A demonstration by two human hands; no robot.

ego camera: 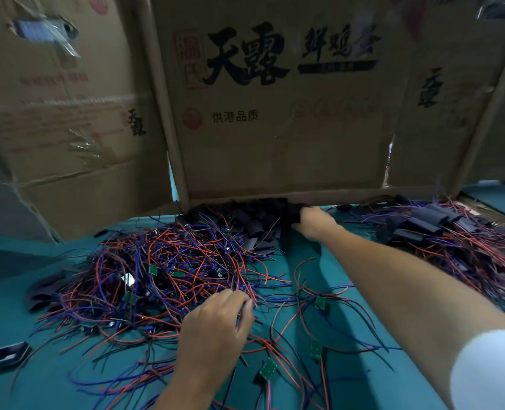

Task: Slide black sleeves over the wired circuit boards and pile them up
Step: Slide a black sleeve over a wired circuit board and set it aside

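Wired circuit boards (162, 279) are heaped centre-left on the teal worktop (349, 377), black sleeves (245, 216) piled against the cardboard wall (275, 143), so room's tight back there. Finished pile (440, 229) sits right. Right hand (315, 223) grips sleeves; just one should be pinched. Left hand (218, 324), fingers curled, is picking at wires.

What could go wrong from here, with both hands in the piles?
The left hand is pulling from the tangled wire heap; several boards may drag out together. The right hand, reaching into the black sleeves, may grab more than one. Its forearm crosses loose boards and might sweep them.
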